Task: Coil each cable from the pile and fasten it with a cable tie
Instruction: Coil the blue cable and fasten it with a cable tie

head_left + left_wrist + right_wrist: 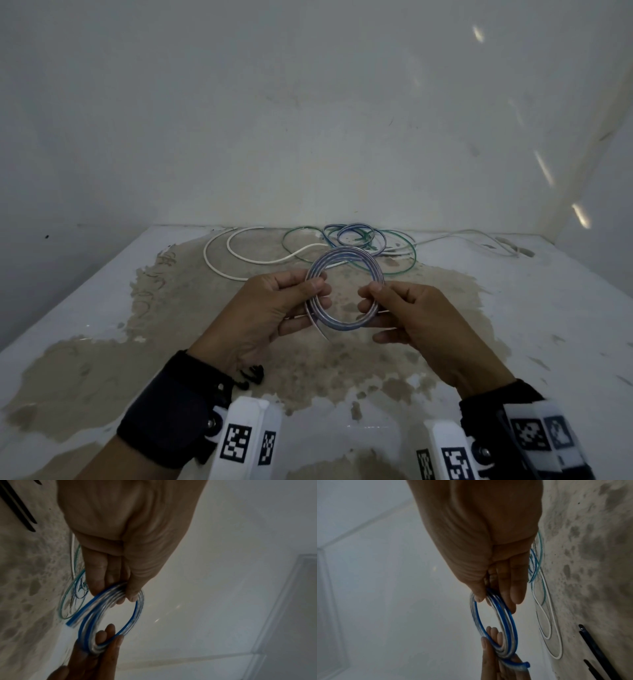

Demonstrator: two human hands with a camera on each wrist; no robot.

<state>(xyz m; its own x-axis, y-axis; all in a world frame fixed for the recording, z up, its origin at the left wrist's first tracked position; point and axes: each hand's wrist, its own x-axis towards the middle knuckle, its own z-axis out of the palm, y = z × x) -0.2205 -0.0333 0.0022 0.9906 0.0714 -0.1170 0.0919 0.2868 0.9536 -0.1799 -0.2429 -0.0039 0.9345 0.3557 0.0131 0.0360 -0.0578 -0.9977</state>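
Note:
A blue-and-clear cable coil (346, 255) of several loops is held upright above the table between both hands. My left hand (318, 289) pinches its left side between thumb and fingers; my right hand (368, 298) pinches its right side the same way. In the left wrist view the left hand (116, 593) holds the coil (137, 614), whose cut end (72, 623) sticks out. In the right wrist view the right hand (494, 599) grips the coil (511, 622). Black cable ties (251, 373) lie on the table by my left wrist.
Loose cables lie at the back of the table against the wall: a white cable (219, 253), a green cable (407, 255) and a blue cable (352, 233), tangled together. The white table (85, 291) has a worn brown patch in its middle. A wall corner stands at the right.

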